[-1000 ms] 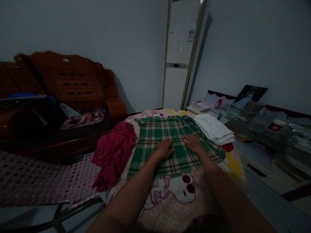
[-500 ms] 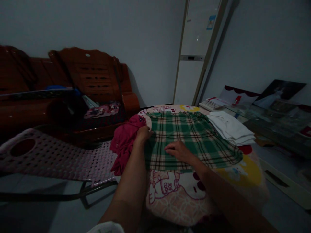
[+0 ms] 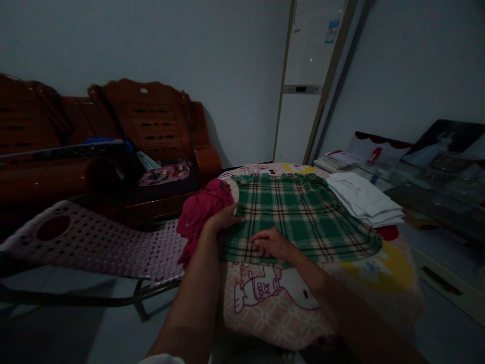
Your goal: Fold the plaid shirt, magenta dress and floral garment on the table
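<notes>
A green plaid garment (image 3: 288, 202) lies spread nearly flat, its far edge gathered in small ruffles. My left hand (image 3: 225, 217) rests at the garment's left edge, fingers stretched out over the cloth. My right hand (image 3: 275, 244) is over the near part of the garment, fingers loosely bent and apart, with nothing visible in them. Whether its fingertips touch the fabric I cannot tell. A crumpled magenta garment (image 3: 202, 207) sits just left of my left hand, partly behind my forearm. To the right of the plaid garment is a folded white cloth stack (image 3: 364, 197).
Beneath the clothes is a rounded surface with a pink cartoon-print cover (image 3: 273, 313). A woven pink chair (image 3: 113, 242) stands left, before a wooden sofa (image 3: 151, 121). On the right is a glass table (image 3: 409, 187) with papers (image 3: 337, 160).
My left hand has come down slightly along the garment's left edge, its fingers stretching over the cloth. My right hand has shifted a little left and nearer. The view has turned slightly left.
</notes>
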A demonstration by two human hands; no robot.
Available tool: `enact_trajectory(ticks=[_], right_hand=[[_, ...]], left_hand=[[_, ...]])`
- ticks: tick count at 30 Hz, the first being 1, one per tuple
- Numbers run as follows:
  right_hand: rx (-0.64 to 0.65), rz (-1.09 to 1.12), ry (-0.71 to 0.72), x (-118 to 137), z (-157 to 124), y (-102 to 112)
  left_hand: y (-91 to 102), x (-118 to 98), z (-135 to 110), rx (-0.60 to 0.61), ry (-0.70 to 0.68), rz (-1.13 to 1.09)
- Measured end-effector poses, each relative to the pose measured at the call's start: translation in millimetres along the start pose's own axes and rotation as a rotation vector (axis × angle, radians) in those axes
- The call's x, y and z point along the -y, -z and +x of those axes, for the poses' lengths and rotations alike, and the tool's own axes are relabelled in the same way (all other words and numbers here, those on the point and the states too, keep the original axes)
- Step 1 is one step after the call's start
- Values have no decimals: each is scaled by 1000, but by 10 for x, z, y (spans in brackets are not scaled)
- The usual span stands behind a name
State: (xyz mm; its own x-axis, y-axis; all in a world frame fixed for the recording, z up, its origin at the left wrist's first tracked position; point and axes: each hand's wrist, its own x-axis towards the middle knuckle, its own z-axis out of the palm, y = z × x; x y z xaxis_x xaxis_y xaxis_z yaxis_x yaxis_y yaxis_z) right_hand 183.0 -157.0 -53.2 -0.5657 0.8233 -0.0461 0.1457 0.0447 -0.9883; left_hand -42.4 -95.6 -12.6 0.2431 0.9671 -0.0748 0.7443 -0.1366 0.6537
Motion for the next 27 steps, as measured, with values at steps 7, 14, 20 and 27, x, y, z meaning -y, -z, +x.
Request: enact_trajectory(ticks=[7,14,20,27], right_hand=[[-88,160,1,33,21,-31],[-135,352,-51,26,27,2],[-256,392,-59,11,41,48],[-362,461,-100,36,54,69]], left_hand=[[-37,-120,-380,200,-248,-272],[-287,-448,-311,431,-185,-566],[-292,-600,-223,631,-181,-564],[-310,-711,20,668,-132,-596]])
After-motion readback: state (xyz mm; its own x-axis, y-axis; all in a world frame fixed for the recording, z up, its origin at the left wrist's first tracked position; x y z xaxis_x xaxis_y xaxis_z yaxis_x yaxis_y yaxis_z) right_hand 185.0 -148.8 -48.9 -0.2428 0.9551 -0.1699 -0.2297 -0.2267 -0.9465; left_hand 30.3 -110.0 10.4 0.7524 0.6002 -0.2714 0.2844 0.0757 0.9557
